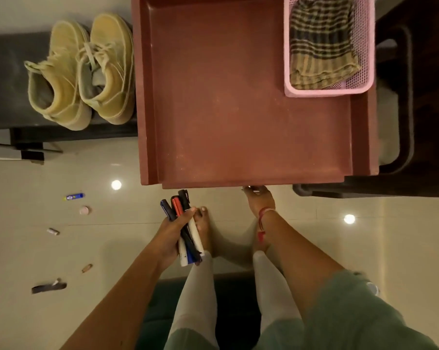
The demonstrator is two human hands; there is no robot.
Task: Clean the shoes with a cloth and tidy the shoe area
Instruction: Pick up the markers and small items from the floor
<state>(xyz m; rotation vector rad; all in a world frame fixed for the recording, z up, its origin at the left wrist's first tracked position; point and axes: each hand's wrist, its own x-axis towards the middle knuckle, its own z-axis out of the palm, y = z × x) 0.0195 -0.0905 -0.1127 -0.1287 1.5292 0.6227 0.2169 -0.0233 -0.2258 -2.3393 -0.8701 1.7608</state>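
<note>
Below the drawer (238, 109), your left hand (170, 233) grips markers (178, 208); your right hand (260, 200) meets its front edge, grip hidden; cloth (322, 41) lies in basket (327, 93).

green sleeve (357, 306), white leggings (198, 294), red wrist thread (263, 215)

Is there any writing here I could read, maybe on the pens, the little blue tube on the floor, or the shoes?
Nothing here can be read as words.
Blue tube on the floor: it carries a label, too blurred to read.
Markers gripped in the left hand: any print is too small to read.
Shoes, checked cloth, pink basket: no writing shows.
</note>
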